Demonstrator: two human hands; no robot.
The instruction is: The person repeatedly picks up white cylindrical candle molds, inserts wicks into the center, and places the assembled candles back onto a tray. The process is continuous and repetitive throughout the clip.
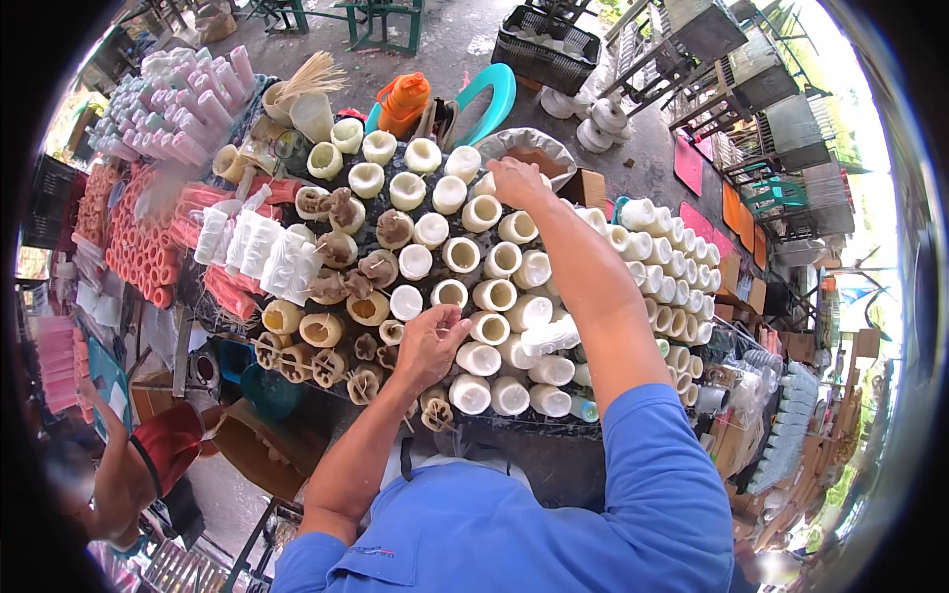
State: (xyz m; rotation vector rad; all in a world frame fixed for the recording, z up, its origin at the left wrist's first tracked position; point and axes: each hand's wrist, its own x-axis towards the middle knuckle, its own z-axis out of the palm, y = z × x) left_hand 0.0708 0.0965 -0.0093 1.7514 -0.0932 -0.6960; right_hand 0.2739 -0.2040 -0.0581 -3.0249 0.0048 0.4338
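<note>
Left hand sits low over the near-centre of the bench, fingers curled together, tips pinched near the rim of a cream cylindrical mould; can't tell if anything is clamped in that grip. That mould stands upright, long axis vertical, open mouth up, just ahead of the fingertips. Right hand is stretched to the far side, fingers bent down, touching the top of a white mould beside a foil-lined bowl; grip looks closed on or around its rim, contents hidden by the hand. Left hand is nearer the body, right arm crosses over the middle rows. Moulds are packed touching each other, so little side room; the free way in is from above. Near bench edge runs just below the left wrist, with brown flower-shaped moulds along it. Pink tubes are stacked far left; another person's arm shows lower left.
</note>
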